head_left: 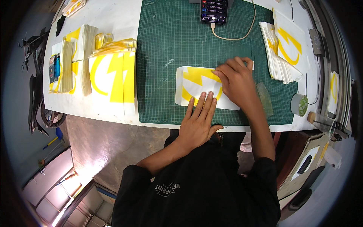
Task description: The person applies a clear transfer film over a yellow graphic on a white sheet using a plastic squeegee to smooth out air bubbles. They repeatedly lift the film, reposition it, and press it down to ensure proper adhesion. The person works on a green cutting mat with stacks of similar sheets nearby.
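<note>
Mid-frame, the folded paper [191,77] runs left-right under the flat, unclenched left grip [196,123]; the right grip [237,80] curls upper-right, hold unclear.

Envelope [199,77] lying toward the cutting mat's [166,45] front edge
On the desk [117,19], paper stacks [115,79] are sitting left of the mat, a phone [214,11] is resting at its back edge, and another pile [278,64] is overlapping its right edge.

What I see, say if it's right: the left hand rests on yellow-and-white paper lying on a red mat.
No: the head view shows the mat is green, not red. The left hand does rest on the paper lying there.
</note>
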Demonstrator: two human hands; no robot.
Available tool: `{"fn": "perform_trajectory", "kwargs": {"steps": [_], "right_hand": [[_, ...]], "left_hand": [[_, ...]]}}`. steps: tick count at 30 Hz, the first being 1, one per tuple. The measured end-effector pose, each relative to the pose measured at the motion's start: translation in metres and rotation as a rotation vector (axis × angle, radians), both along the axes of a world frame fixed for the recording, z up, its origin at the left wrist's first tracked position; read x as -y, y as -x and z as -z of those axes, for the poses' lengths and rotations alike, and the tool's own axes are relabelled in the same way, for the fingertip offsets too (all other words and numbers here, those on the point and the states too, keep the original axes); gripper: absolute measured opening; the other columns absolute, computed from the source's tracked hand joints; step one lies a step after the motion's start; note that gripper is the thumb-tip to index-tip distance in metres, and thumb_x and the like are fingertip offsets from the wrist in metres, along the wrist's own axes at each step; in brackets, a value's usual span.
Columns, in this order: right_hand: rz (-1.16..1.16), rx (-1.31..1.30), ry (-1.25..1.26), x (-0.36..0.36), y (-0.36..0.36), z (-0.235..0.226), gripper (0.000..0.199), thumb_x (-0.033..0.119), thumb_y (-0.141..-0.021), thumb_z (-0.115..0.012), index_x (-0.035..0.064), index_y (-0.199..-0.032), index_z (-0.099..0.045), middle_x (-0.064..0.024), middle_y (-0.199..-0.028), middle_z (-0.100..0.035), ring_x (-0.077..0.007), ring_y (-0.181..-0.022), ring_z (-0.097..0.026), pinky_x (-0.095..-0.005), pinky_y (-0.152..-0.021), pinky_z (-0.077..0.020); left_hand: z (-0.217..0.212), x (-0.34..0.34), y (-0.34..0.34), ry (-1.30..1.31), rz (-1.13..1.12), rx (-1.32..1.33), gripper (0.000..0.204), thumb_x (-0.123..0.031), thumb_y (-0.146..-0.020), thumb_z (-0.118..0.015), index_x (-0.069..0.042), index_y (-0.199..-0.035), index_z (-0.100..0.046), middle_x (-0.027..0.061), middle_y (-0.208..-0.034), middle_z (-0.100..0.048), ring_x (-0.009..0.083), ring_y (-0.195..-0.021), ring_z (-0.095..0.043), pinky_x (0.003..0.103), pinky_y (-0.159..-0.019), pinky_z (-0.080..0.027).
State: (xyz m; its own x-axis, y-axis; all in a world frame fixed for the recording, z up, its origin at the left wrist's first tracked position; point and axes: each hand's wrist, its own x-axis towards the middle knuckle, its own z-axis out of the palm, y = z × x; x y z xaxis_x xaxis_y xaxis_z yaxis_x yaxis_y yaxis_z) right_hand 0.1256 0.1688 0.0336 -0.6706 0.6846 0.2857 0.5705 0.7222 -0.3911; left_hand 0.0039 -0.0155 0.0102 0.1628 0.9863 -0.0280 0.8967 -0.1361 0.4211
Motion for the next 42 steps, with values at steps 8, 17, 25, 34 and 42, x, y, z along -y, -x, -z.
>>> {"fn": "perform_trajectory", "kwargs": {"steps": [8, 17, 25, 34, 42], "right_hand": [[0.113, -0.06, -0.058, 0.005, 0.009, 0.025, 0.011, 0.018, -0.089, -0.081, 0.0079, -0.091, -0.077, -0.0051, -0.096, -0.065, -0.025, -0.1, -0.06, -0.0529, -0.101, -0.034], [0.186, -0.085, -0.087, 0.005, 0.008, 0.03, 0.019, 0.024, -0.086, -0.085, 0.0093, -0.095, -0.078, -0.0039, -0.098, -0.064, -0.025, -0.101, -0.059, -0.0512, -0.1, -0.0326], [0.215, -0.074, -0.079, 0.004, 0.007, 0.031, 0.024, 0.028, -0.084, -0.088, 0.01, -0.096, -0.079, -0.0027, -0.099, -0.064, -0.0236, -0.102, -0.058, -0.0531, -0.1, -0.0316], [0.204, -0.065, -0.055, 0.004, 0.003, 0.03, 0.024, 0.027, -0.083, -0.089, 0.01, -0.098, -0.08, -0.003, -0.098, -0.064, -0.0232, -0.101, -0.058, -0.0532, -0.1, -0.0317], [0.216, -0.059, -0.046, 0.005, 0.005, 0.028, 0.025, 0.028, -0.085, -0.088, 0.0096, -0.1, -0.08, -0.0035, -0.099, -0.064, -0.0236, -0.103, -0.057, -0.0541, -0.102, -0.032]], "left_hand": [[0.008, -0.017, 0.013, -0.184, -0.031, -0.031, 0.054, -0.036, -0.098, -0.069, -0.001, -0.139, -0.065, 0.0153, -0.151, -0.058, 0.0307, -0.138, -0.054, 0.047, -0.111, -0.042], [-0.01, -0.045, 0.025, -0.108, -0.085, 0.002, 0.057, -0.021, -0.099, -0.062, 0.002, -0.15, -0.053, 0.0217, -0.16, -0.046, 0.0354, -0.15, -0.043, 0.058, -0.121, -0.031], [-0.008, -0.057, 0.049, -0.001, -0.098, -0.02, 0.093, -0.053, -0.099, -0.061, 0.009, -0.162, -0.031, 0.0291, -0.171, -0.028, 0.0414, -0.162, -0.024, 0.068, -0.127, -0.013], [-0.002, -0.068, 0.068, -0.014, -0.11, -0.108, 0.122, -0.086, -0.088, -0.053, 0.006, -0.164, -0.027, 0.0297, -0.172, -0.026, 0.0434, -0.162, -0.023, 0.073, -0.125, -0.007], [-0.001, -0.062, 0.069, -0.038, -0.319, -0.101, 0.137, -0.094, -0.078, -0.059, 0.007, -0.164, -0.026, 0.0415, -0.17, -0.013, 0.0551, -0.161, -0.002, 0.074, -0.124, -0.001]]}}
